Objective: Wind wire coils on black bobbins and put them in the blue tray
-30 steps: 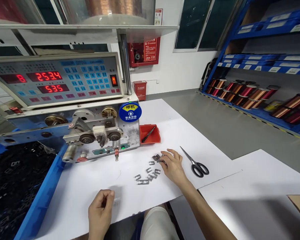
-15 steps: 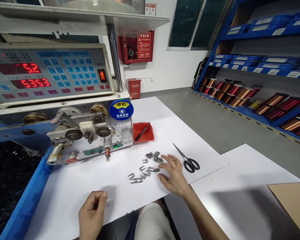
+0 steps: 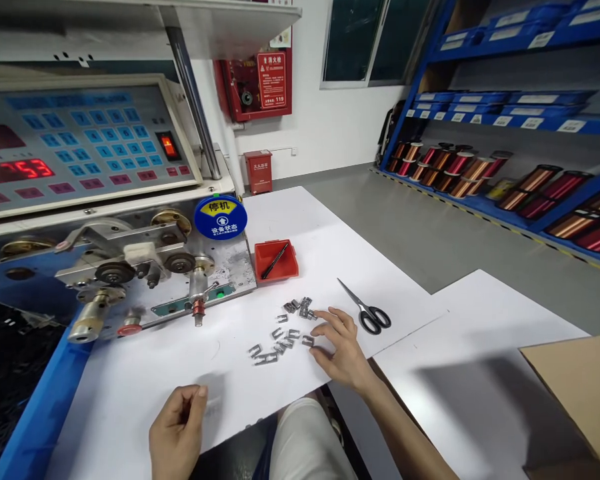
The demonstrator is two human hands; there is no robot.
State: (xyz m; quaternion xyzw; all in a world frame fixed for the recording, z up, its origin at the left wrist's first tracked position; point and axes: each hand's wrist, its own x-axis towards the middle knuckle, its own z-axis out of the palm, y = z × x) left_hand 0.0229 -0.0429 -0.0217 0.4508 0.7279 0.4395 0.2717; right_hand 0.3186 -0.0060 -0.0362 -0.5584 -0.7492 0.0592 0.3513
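Note:
Several small grey metal pieces (image 3: pixel 286 330) lie scattered on the white table (image 3: pixel 190 373) in front of a winding machine (image 3: pixel 125 260). My right hand (image 3: pixel 337 350) rests on the table just right of them, fingers spread, fingertips touching the nearest pieces. My left hand (image 3: pixel 177 433) is near the table's front edge, fingers curled with thumb against fingertips; I cannot make out anything in the pinch. Black-handled scissors (image 3: pixel 366 311) lie to the right of my right hand.
A small red tray (image 3: pixel 276 261) with a dark pen-like tool stands beside the machine. A blue bin (image 3: pixel 25 400) of dark parts is at the left. A cardboard box (image 3: pixel 580 393) sits at the right. Blue shelves (image 3: pixel 505 160) hold copper wire spools.
The view has swung right and down. My right hand has drawn back from the heap of pieces and spread its fingers. My left hand stays curled near the front edge.

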